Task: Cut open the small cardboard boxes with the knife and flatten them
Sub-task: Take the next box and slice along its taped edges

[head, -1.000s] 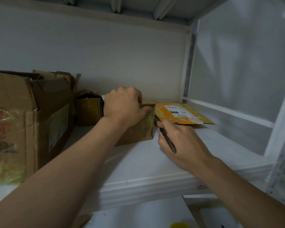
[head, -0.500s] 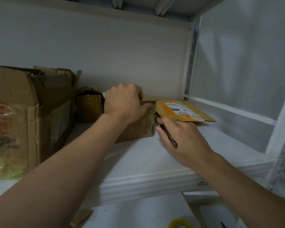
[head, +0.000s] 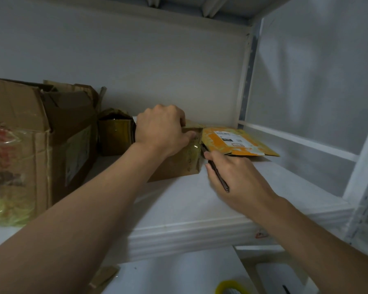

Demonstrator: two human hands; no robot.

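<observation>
One small, brown, glossy-taped cardboard box (head: 185,164)

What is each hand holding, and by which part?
The left hand grips the small cardboard box over its top edge near the right corner; the right hand holds the knife by its dark handle.

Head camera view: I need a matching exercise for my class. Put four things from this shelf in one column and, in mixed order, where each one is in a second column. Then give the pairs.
Things:
1 small cardboard box
2 knife
3 orange flat package
4 large cardboard box

Places:
A at the left end of the shelf
B in the right hand
C lying flat near the shelf's back right corner
D gripped by the left hand

Pairs: 1-D, 2-B, 3-C, 4-A
</observation>
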